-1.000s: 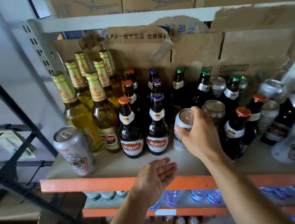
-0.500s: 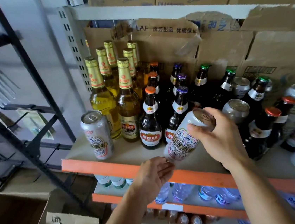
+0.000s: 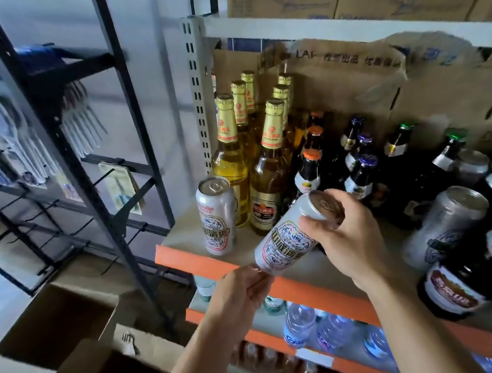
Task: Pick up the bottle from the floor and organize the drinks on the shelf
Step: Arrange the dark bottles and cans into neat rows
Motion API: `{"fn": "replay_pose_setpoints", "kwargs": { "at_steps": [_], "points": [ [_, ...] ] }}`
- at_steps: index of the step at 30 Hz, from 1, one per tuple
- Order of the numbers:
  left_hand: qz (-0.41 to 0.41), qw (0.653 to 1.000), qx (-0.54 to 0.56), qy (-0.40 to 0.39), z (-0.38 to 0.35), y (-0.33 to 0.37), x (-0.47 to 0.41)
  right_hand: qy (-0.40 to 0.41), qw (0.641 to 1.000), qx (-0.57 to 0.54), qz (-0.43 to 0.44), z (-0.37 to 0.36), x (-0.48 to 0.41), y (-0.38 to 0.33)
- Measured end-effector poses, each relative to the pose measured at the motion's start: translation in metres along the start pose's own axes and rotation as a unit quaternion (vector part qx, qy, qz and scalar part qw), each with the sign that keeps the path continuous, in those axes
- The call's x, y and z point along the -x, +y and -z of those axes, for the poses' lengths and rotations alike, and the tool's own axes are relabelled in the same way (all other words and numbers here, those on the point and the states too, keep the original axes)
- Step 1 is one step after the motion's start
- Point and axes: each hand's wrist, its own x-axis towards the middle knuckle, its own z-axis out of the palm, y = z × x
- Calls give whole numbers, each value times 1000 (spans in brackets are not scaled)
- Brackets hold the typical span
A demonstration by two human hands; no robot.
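Observation:
My right hand (image 3: pixel 344 236) grips the top end of a white patterned beer can (image 3: pixel 287 240), which is tilted and lifted above the orange front edge of the shelf (image 3: pixel 192 261). Fingertips of my left hand (image 3: pixel 241 291) touch the can's bottom rim from below. A matching can (image 3: pixel 216 217) stands upright at the shelf's left front corner. Behind it stand tall yellow bottles with gold caps (image 3: pixel 231 163), then dark bottles with orange caps (image 3: pixel 309 173) and purple caps (image 3: pixel 361 173).
More cans (image 3: pixel 445 225) and dark bottles (image 3: pixel 460 278) crowd the right of the shelf, with cardboard boxes (image 3: pixel 348 76) behind. Water bottles (image 3: pixel 300 321) lie on the shelf below. A black wire rack (image 3: pixel 80 143) and open cartons (image 3: pixel 55 324) stand at left.
My right hand has lifted the can off the shelf, tilted it and carried it left toward the front edge. My left hand has risen to touch its bottom. The view has swung left.

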Motion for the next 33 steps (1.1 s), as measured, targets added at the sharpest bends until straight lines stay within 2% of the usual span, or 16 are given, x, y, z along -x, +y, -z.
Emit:
{"fn": "replay_pose_setpoints", "kwargs": {
  "at_steps": [6,14,25,29,33],
  "points": [
    [-13,1000,10,-9,13,9,2,-13,999,-1,33,-29,-6,-13],
    [6,997,73,-22,28,5,-2,-49,995,50,66,-57,-8,-18],
    [22,998,52,-27,31,1,-4,-43,983,107,144,-81,-16,-23],
    [41,998,23,-51,22,-6,-4,-26,989,73,127,-68,-6,-14],
    [50,995,-13,-91,2,-17,-6,28,995,58,81,-42,1,3]
  ]
}}
